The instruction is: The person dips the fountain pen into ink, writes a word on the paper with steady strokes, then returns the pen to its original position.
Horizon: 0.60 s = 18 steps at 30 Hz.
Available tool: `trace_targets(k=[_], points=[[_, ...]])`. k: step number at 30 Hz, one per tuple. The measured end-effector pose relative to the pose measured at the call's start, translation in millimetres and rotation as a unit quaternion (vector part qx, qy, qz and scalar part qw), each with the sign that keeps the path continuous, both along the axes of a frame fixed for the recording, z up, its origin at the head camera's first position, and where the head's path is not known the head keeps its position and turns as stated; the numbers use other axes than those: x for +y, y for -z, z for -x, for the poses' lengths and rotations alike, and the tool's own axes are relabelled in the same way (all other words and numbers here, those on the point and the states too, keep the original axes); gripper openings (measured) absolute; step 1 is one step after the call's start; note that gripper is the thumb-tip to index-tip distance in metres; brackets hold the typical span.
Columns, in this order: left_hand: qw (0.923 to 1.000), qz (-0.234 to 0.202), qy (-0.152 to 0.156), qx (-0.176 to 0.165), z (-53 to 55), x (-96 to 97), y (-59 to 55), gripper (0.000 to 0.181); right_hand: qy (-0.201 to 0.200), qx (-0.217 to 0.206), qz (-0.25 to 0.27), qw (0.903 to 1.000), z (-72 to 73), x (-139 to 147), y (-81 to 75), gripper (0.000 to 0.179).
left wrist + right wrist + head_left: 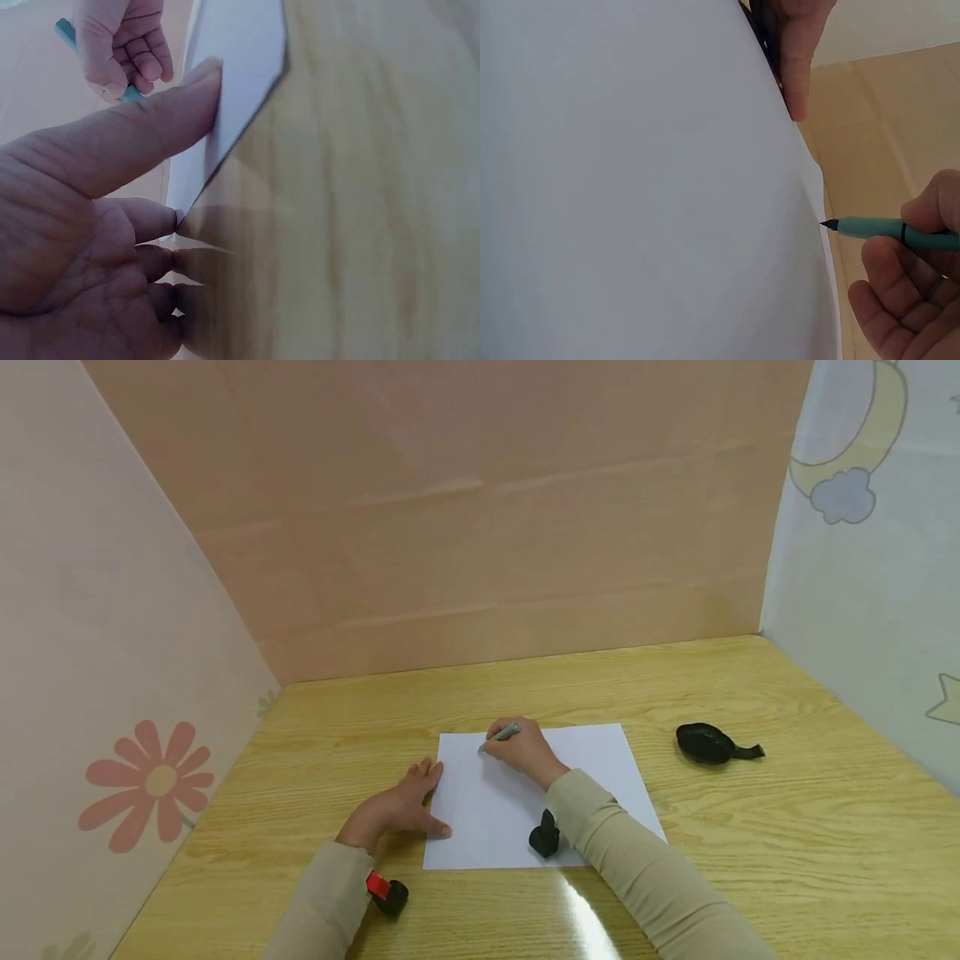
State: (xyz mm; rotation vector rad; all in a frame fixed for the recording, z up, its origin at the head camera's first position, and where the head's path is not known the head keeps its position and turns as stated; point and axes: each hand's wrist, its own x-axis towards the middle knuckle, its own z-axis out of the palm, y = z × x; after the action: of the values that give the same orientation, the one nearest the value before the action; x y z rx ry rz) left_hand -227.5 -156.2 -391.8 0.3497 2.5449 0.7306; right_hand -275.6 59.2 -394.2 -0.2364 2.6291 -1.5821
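A sheet of white paper [480, 814] lies on the wooden table. Over its upper left part, my right hand [527, 753] holds a green pen [870, 228] pinched between thumb and fingers. The pen's dark tip points at the paper, right by its surface in the right wrist view. My left hand [405, 803] rests at the sheet's left edge with fingers spread. Its thumb [172, 124] lies on the paper near the lower left corner, while the other fingers reach along the edge farther up. No marks show on the sheet.
To the right of the paper, a black oval object with a short handle-like tail [708, 744] lies on the table [787, 843]. A tan back wall [480, 527] and pale patterned side walls enclose the table. Black camera mounts [392, 900] sit at both wrists.
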Motion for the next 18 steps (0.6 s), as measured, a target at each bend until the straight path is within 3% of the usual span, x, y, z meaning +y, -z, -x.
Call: trace_targets(k=[18], points=[[0.9998, 0.018, 0.008, -0.008, -0.1, 2.1, -5.4, 0.103, 0.001, -0.001, -0.014, 0.9999, -2.8, 10.0, -4.5, 0.003]])
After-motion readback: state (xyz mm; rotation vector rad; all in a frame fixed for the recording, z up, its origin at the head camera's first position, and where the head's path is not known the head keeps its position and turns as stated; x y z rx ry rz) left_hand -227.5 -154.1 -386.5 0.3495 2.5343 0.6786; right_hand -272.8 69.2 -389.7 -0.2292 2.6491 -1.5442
